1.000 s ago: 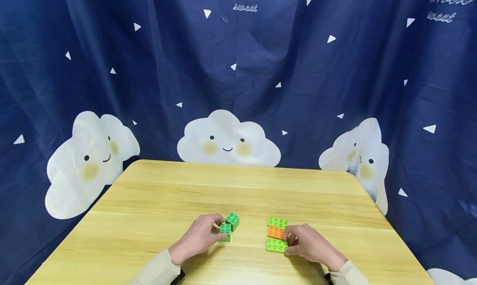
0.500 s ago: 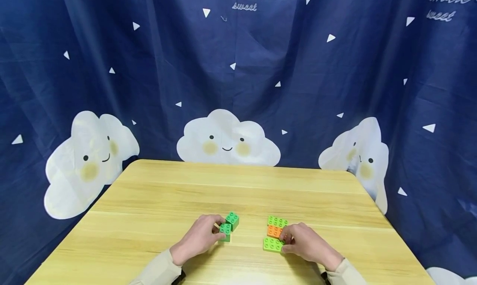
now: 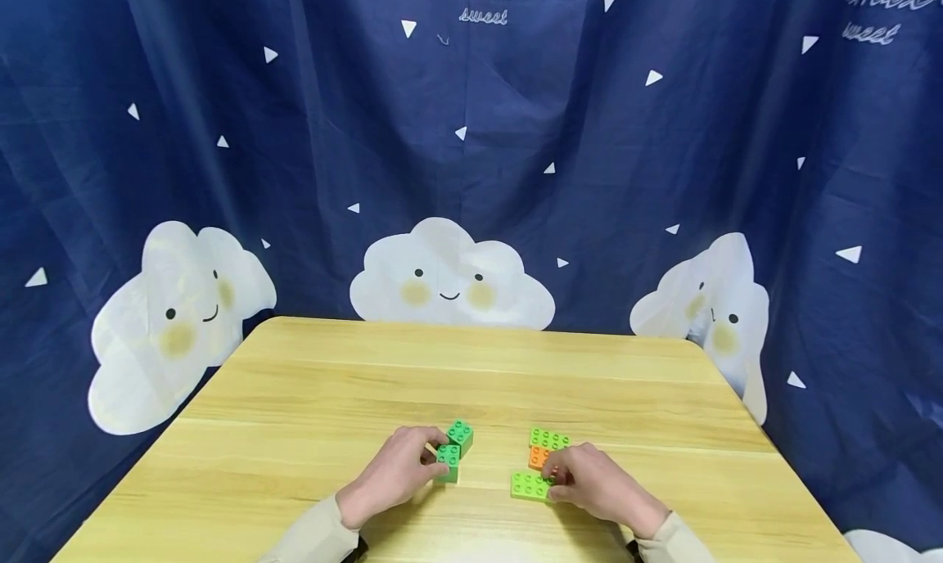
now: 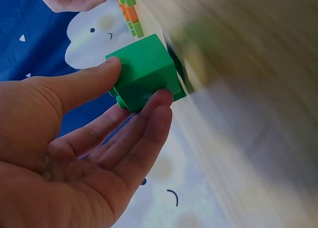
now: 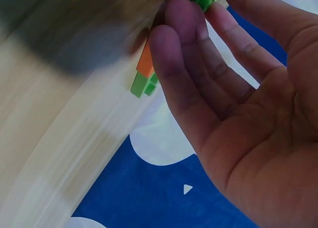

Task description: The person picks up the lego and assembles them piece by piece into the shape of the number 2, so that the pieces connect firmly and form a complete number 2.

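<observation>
My left hand (image 3: 394, 475) pinches a green toy brick (image 3: 447, 465) between thumb and fingers; the left wrist view shows this green brick (image 4: 144, 64) close up, studs facing the palm side. Just behind it stands a second green brick (image 3: 460, 434). On the right, my right hand (image 3: 595, 483) grips the right end of a flat lime green brick (image 3: 527, 485), and its fingertips cover that end. Beyond it lie an orange brick (image 3: 538, 457), partly hidden by my fingers, and another lime brick (image 3: 548, 438).
The bricks lie on a pale wooden table (image 3: 471, 367). Behind its far edge hangs a dark blue curtain (image 3: 471, 178) printed with white clouds and triangles.
My right hand has slid the near lime brick left and slightly toward me, away from the orange one. The left hand's green brick has shifted slightly right and nearer.
</observation>
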{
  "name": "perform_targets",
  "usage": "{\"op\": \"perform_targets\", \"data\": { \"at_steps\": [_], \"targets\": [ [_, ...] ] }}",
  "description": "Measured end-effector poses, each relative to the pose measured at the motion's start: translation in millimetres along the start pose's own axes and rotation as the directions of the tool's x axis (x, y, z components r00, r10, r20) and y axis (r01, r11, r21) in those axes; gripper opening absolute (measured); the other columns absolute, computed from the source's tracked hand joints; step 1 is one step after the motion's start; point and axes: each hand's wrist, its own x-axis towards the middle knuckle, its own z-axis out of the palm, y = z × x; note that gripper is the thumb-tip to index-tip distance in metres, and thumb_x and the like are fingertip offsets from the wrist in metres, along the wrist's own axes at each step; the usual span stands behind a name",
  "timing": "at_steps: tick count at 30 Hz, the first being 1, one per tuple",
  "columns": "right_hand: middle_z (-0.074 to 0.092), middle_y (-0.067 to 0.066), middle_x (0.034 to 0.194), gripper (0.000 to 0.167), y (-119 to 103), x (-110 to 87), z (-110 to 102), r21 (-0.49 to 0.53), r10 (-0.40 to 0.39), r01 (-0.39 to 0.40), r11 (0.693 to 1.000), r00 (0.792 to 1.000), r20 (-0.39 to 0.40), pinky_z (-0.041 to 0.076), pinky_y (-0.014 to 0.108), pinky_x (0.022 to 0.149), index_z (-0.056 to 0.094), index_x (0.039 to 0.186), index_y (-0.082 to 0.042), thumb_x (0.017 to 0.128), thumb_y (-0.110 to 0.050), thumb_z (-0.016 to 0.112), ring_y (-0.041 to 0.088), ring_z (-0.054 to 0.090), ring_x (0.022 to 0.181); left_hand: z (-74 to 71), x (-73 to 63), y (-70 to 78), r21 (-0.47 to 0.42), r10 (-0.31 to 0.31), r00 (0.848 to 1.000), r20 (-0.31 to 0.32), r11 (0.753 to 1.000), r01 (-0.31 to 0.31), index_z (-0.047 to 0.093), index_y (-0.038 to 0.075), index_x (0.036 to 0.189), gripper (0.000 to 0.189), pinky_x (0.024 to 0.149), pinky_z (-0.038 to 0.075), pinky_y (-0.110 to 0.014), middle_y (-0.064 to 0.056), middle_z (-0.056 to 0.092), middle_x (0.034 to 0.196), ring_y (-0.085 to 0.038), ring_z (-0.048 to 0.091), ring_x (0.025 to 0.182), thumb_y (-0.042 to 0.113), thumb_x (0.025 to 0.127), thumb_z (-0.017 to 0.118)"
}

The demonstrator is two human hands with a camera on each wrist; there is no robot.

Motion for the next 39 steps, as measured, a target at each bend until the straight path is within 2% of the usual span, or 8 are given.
{"op": "perform_targets", "data": {
  "at_steps": [9,14,27,39],
  "targets": [
    [0.064,-0.010,0.076,0.018,-6,0.5,6,-0.002,-0.033,0.033,0.999,0.999,-0.011,0.045,0.021,0.056,0.076,0.102,-0.008,0.086,-0.012,0.082,0.000,0.050,0.064,1.9,-4.6,7.2,0.036,0.025,1.000,0.005,0.999,-0.025,0.071,-0.003,0.118,0.033,0.070,0.057,-0.022,-0.012,0.073,0.113,-0.010,0.068,0.083,0.011,0.089,0.078],
    [0.062,-0.012,0.076,0.017,-7,2.6,9,-0.014,-0.058,0.057,0.998,0.998,-0.014,0.044,0.021,0.057,0.076,0.102,-0.010,0.087,-0.012,0.081,-0.001,0.048,0.064,1.7,-6.3,10.7,0.062,0.032,0.999,-0.006,0.998,-0.032,0.071,0.000,0.118,0.033,0.073,0.057,-0.024,-0.010,0.073,0.112,-0.012,0.069,0.087,0.014,0.089,0.078],
    [0.060,-0.014,0.074,0.012,-15,9.8,15,-0.028,-0.074,0.074,0.997,0.997,0.001,0.044,0.020,0.057,0.074,0.100,-0.013,0.089,-0.013,0.079,-0.002,0.048,0.064,3.7,-7.8,16.2,0.029,0.060,0.998,-0.008,0.998,-0.060,0.070,-0.004,0.118,0.035,0.073,0.056,-0.021,-0.010,0.074,0.109,-0.010,0.069,0.085,0.013,0.089,0.079],
    [0.064,-0.013,0.078,0.014,-22,12.6,19,-0.035,-0.090,0.090,0.995,0.996,0.000,0.046,0.019,0.060,0.075,0.102,-0.011,0.089,-0.013,0.080,-0.004,0.051,0.067,5.1,-7.2,19.8,0.032,0.069,0.998,0.000,0.997,-0.069,0.071,-0.002,0.119,0.037,0.074,0.056,-0.022,-0.009,0.075,0.110,-0.009,0.070,0.085,0.018,0.089,0.080]
  ]
}}
